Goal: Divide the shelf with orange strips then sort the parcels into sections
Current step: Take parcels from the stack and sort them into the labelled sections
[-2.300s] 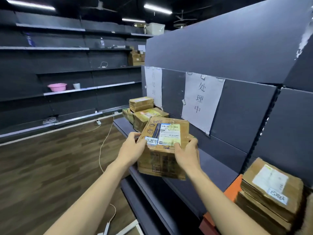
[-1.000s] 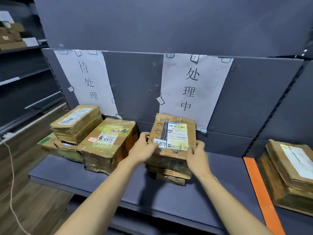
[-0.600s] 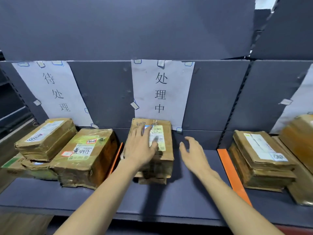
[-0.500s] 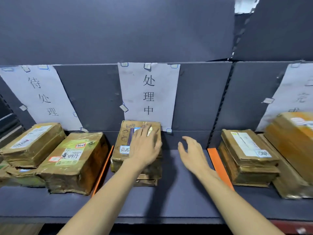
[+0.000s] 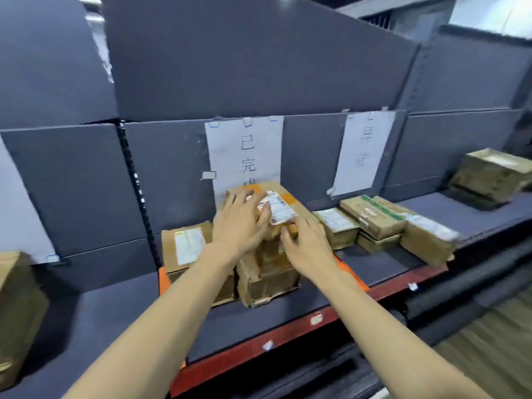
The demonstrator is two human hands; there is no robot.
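Both grips, left hand (image 5: pixel 240 226) and right hand (image 5: pixel 309 247), spread slack over taped, crumpled cardboard parcel (image 5: pixel 276 208).

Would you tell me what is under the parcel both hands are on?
Another brown parcel carries the top parcel; left hand and right hand cover their seam.

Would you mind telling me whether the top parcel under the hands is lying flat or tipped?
Tipped. The top parcel slopes, its far end raised against the paper sign, atop a stack, both hands touching it.
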